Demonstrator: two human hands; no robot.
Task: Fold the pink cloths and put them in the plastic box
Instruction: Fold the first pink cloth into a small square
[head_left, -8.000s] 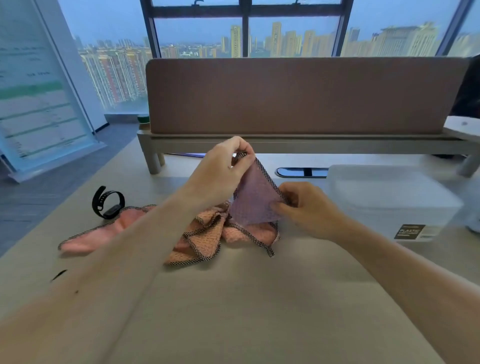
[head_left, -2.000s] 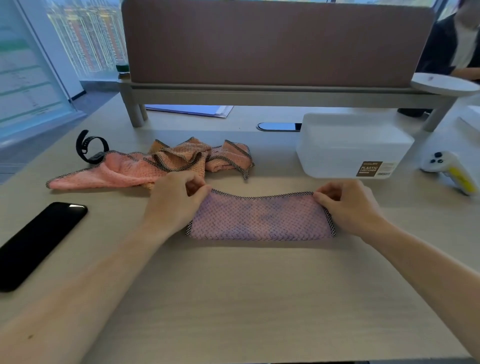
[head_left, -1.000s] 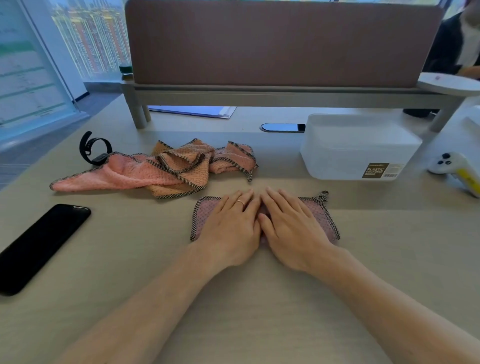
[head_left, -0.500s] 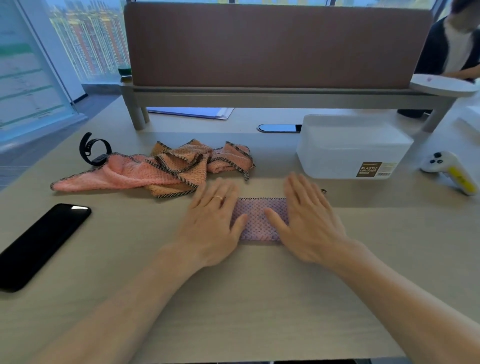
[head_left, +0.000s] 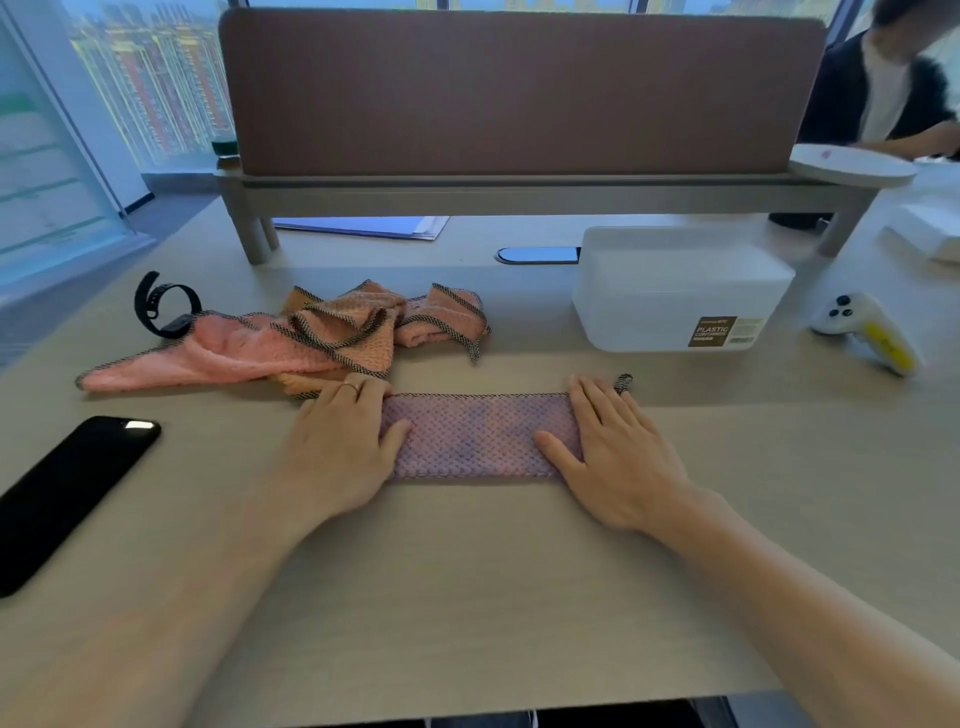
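Pale wood-grain desk (head_left: 467, 597) fills the view, backed at 12 o'clock by a brown fabric divider (head_left: 519, 93) on a grey raised shelf (head_left: 519, 189), with windows and city towers behind. At the middle of the desk lies a folded pink cloth (head_left: 475, 434), a long narrow strip running from 9 to 3 o'clock, with a small dark-edged loop (head_left: 623, 382) sticking out at its far right corner. The left hand (head_left: 337, 447) lies flat, palm down, fingers spread, on the strip's 9 o'clock end; a ring shows on one finger. The right hand (head_left: 618, 452) lies the same way on the 3 o'clock end, thumb resting on the cloth. Neither hand grips anything; both press open on the fabric.

At 10 o'clock from the strip, and just beside the left fingertips, sits a crumpled heap of pink cloths (head_left: 311, 338) with dark checked edging, unfolded. A black wristband (head_left: 163, 306) stands at the heap's far left end. A black phone (head_left: 67, 493) lies at 9 o'clock near the desk edge. The white translucent plastic box (head_left: 675, 291), with a brown label, stands at 1 o'clock, well apart from the strip. A white and yellow controller (head_left: 867, 332) lies at 2 o'clock. Blue papers (head_left: 374, 226) lie under the shelf. A person in dark clothing (head_left: 883, 88) sits beyond the divider at far right.
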